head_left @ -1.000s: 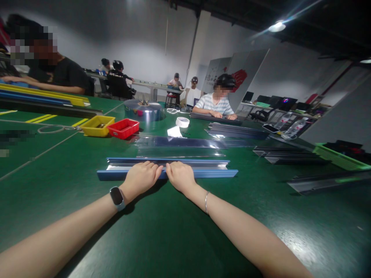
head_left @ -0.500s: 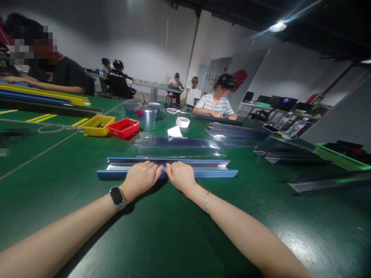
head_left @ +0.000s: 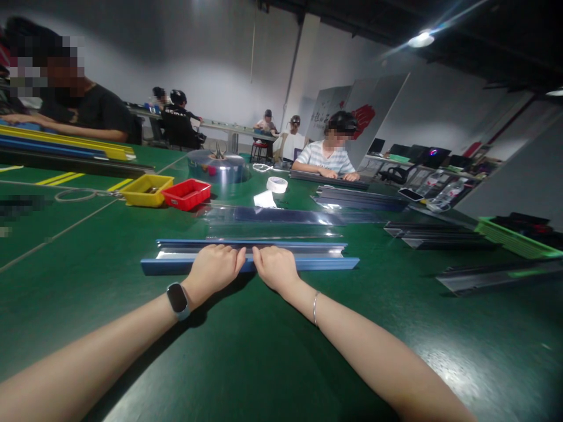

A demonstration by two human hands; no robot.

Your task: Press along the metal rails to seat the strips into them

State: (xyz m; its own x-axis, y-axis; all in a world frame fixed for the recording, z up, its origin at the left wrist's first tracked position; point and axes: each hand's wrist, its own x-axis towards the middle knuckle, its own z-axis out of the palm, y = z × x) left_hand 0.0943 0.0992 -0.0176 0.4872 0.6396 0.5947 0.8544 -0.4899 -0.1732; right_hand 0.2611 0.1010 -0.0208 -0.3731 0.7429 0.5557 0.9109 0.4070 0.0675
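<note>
A long blue channel profile lies crosswise in front of me on the green table, its open side up and a shiny lining inside. My left hand is closed over its near wall, left of the middle. Just to the right, my right hand grips the same wall, the two thumbs almost meeting. My fingertips are hidden inside the channel. Behind the profile lies a strip of clear film.
Beyond stand a yellow bin, a red bin, a film roll and a tape roll. Dark profiles and a green basket lie right. A co-worker sits across; another is at left.
The blue profile has shifted slightly left and its left end has come a little nearer. Both hands keep their hold and have hardly moved.
</note>
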